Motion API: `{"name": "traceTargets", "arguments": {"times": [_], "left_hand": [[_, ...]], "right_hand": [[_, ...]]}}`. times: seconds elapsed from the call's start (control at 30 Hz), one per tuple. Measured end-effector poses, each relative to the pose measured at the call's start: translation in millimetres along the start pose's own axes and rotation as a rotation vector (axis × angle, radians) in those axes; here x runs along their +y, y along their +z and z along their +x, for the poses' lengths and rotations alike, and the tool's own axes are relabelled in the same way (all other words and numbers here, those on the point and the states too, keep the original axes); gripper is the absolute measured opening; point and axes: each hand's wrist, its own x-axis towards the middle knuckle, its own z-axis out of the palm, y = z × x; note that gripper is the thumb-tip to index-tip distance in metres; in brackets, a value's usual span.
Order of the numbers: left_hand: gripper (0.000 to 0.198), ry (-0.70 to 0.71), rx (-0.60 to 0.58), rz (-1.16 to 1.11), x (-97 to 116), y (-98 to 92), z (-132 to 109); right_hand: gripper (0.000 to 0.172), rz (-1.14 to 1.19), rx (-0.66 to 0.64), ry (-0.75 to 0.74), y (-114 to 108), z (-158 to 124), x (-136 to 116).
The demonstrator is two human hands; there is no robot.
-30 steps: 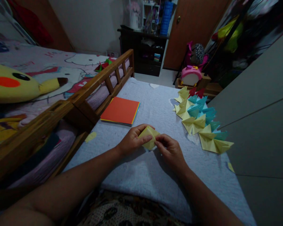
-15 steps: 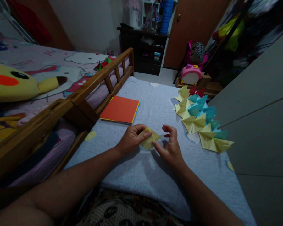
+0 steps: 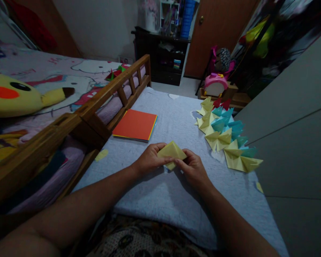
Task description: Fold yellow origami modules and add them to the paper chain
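Note:
A folded piece of yellow paper (image 3: 172,150) is held up between both hands, just above the pale cloth. My left hand (image 3: 151,157) pinches its left side, thumb lying across the front. On the right side, my right hand (image 3: 193,166) grips the paper between thumb and curled fingers. The two thumb tips nearly meet at the lower middle of the paper. Fingers behind the paper are partly hidden. To the upper left of my hands lies a stack of square paper (image 3: 136,125) with an orange sheet on top.
Several folded yellow pieces (image 3: 218,138) and blue pieces (image 3: 224,119) stand in rows on the right of the cloth-covered surface (image 3: 173,116). A wooden rail (image 3: 96,96) borders the left, with a yellow plush toy (image 3: 18,94) beyond it.
My right hand has moved in from beside the paper and closed on its right edge. The paper has turned and looks wider, with a peak pointing up. My left thumb sits lower on it.

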Motion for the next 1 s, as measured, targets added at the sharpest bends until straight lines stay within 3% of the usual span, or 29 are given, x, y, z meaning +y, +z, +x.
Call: {"name": "traceTargets", "arguments": {"times": [0.17,0.5,0.77,1.0], "left_hand": [[0.040,0.041,0.050,-0.064,-1.8,0.3,3.3],[0.039,0.061,0.026,-0.031,-6.3,-1.0,4.2],[0.045,0.066,0.043,-0.019,-7.0,-3.7,2.2],[0.051,0.075,0.065,0.009,-8.0,-1.1,2.9]], "right_hand": [[0.031,0.057,0.031,-0.004,0.1,-0.3,2.8],[0.034,0.116,0.060,-0.037,2.4,-0.6,4.0],[0.036,0.191,-0.024,-0.001,-1.8,-2.6,-2.3],[0.044,0.160,-0.005,0.025,-0.2,-0.2,-0.2]]}}
